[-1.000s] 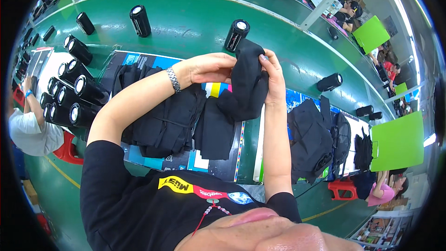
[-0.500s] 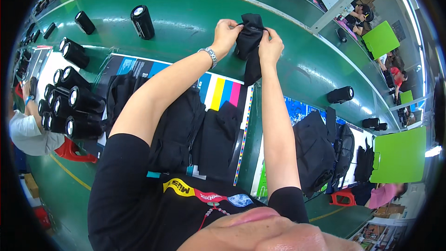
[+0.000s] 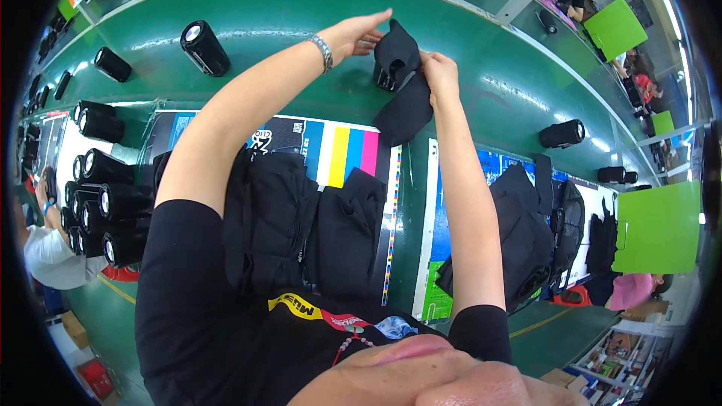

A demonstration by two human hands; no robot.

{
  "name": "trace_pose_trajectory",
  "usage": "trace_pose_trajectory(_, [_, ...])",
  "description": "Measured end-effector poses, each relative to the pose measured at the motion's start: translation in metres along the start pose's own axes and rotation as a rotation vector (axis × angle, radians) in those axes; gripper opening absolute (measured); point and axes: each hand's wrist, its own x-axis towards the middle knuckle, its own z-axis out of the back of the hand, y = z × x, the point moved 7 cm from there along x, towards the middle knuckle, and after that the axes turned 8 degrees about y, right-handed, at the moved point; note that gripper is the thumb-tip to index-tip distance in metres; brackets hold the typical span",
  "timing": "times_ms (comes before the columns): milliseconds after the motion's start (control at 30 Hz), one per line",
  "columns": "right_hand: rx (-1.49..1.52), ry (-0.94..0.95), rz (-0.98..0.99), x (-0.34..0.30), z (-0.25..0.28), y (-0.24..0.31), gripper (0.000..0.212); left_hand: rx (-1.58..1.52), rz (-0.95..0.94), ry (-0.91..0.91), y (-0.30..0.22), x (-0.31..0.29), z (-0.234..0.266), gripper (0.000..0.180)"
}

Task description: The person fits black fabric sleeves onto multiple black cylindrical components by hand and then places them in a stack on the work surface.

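Note:
Over the green bench, my right hand (image 3: 441,75) pinches the edge of a black fabric piece (image 3: 406,109) that looks like a soft pouch with a long hanging flap. Its upper part curls open, showing a dark hollow. Just to its left, my left hand (image 3: 356,34) is open, fingers spread beside the fabric and apparently holding nothing. Under the fabric, part of a black cylinder (image 3: 383,77) shows, the rest hidden. Nearer to me, stacked black fabric pieces (image 3: 350,233) lie on a printed sheet with colour bars (image 3: 344,154).
A black cylindrical speaker (image 3: 204,49) stands upright to the left, and several more speakers (image 3: 124,201) cluster at the far left. Another speaker (image 3: 562,134) lies on the right. More black fabric (image 3: 519,233) is piled at right. A person in white (image 3: 56,256) sits at left.
My left hand has let go of the fabric and moved left, fingers spreading. The fabric's top has turned and opened out while my right hand keeps hold. The view has shifted slightly.

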Motion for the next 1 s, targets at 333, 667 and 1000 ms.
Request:
trace_pose_trajectory(333, [-0.063,0.000,-0.061,-0.015,0.017,-0.022,0.018,-0.162,-0.237,0.215,0.025,0.036,-0.056,0.025])
trace_pose_trajectory(667, [-0.585,-0.196,-0.012,-0.016,0.017,-0.027,0.029,0.968,-0.887,-0.356,0.048,0.119,-0.021,0.040])
trace_pose_trajectory(1000, [-0.862,-0.310,-0.006,-0.039,0.057,-0.048,0.027,-0.101,-0.597,-0.128,0.027,0.059,-0.084,0.058])
